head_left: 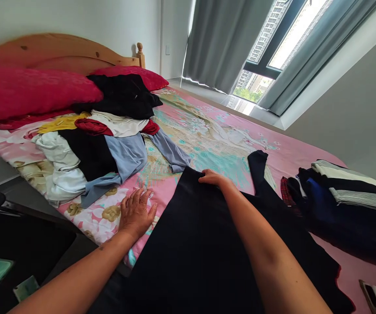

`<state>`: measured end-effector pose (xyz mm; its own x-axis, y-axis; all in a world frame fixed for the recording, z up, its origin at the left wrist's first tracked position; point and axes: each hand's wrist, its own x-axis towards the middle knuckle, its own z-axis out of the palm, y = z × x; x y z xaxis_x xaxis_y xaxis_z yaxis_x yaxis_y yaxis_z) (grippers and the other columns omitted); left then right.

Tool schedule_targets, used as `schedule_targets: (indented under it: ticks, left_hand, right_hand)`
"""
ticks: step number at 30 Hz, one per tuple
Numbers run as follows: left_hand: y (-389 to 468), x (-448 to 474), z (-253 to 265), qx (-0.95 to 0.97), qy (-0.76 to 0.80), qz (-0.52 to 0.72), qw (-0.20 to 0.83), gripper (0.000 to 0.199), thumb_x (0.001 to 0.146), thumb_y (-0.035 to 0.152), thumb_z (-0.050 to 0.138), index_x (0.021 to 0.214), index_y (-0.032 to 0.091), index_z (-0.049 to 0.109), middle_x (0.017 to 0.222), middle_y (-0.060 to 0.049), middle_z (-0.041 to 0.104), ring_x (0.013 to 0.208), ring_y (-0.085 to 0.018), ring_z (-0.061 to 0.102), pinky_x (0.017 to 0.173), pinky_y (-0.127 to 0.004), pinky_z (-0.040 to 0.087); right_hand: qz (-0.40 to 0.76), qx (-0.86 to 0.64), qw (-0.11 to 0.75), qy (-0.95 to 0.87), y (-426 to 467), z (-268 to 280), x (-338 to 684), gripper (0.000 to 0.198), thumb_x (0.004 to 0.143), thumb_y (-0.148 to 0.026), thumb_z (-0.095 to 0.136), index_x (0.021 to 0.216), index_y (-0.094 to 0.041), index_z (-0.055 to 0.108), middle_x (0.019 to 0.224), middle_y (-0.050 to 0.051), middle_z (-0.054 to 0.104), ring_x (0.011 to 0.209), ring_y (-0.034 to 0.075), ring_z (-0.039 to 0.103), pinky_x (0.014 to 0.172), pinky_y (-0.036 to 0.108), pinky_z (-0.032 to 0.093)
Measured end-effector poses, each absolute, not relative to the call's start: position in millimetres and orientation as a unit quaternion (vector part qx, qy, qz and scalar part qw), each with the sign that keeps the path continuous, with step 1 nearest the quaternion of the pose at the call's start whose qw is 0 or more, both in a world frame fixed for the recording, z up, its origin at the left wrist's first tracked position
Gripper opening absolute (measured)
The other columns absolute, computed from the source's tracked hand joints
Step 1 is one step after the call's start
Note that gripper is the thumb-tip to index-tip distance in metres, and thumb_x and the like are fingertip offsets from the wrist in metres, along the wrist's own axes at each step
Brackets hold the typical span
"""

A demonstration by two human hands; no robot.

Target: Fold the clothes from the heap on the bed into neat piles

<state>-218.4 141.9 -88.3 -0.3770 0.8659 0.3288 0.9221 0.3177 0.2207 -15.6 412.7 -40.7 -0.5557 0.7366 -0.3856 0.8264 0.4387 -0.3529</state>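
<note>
A large black garment (201, 244) is spread over the near part of the bed and runs down toward me. One narrow part like a sleeve (258, 170) points away on the right, and a red edge shows at its lower right. My right hand (211, 177) is closed on the garment's far edge near its left corner; its fingertips are partly hidden. Left of the garment, my left hand (137, 213) is held palm down with its fingers apart, over or on the pink flowered sheet (99, 218). It holds nothing.
Loose clothes in white, black and blue-grey (125, 152) lie beyond my left hand. Behind them are black clothing (122, 96) and red pillows (37, 93) by the wooden headboard (60, 48). A pile of folded clothes (347, 205) sits at the right.
</note>
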Motion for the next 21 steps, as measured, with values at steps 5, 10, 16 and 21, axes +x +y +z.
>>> schedule_targets:
  ticks: [5,10,16,21]
  left_hand:
    - [141.5,-218.4,-88.6,-0.551,-0.808,-0.197,0.069,0.049,0.082,0.042,0.049,0.128,0.024,0.049,0.133,-0.013,0.049,0.128,-0.029,0.037,0.106,-0.047,0.02]
    - [141.7,-218.7,-88.9,-0.549,-0.809,-0.199,0.064,0.049,0.082,0.042,0.049,0.128,0.024,0.049,0.134,-0.012,0.048,0.128,-0.029,0.037,0.106,-0.048,0.021]
    - [139.8,-219.0,-89.2,-0.548,-0.81,-0.198,0.07,0.049,0.083,0.044,0.047,0.128,0.023,0.048,0.132,-0.014,0.05,0.127,-0.029,0.038,0.106,-0.048,0.02]
    - [140.2,-219.4,-86.9,-0.548,-0.807,-0.214,0.053,0.047,0.082,0.042,0.048,0.125,0.023,0.051,0.131,-0.014,0.05,0.127,-0.03,0.038,0.105,-0.049,0.021]
  right_hand:
    - [-0.177,0.473,0.001,0.863,407.6,-40.0,-19.8,0.045,0.08,-0.061,0.049,0.1,-0.022,0.058,0.096,0.004,0.063,0.088,0.02,0.057,0.067,0.026,0.04]
    - [-0.062,0.471,-0.101,0.874,391.5,-44.5,-47.1,0.043,0.085,-0.056,0.047,0.111,-0.022,0.053,0.11,0.009,0.059,0.103,0.022,0.052,0.084,0.031,0.038]
    - [-0.078,0.449,-0.031,0.89,379.2,-34.5,-115.1,0.052,0.076,-0.042,0.064,0.12,-0.017,0.05,0.108,0.014,0.061,0.11,0.032,0.05,0.096,0.049,0.029]
    - [-0.132,0.434,-0.069,0.889,355.5,0.9,-175.6,0.032,0.095,-0.034,0.031,0.114,-0.017,0.051,0.111,0.01,0.061,0.105,0.022,0.055,0.091,0.038,0.037]
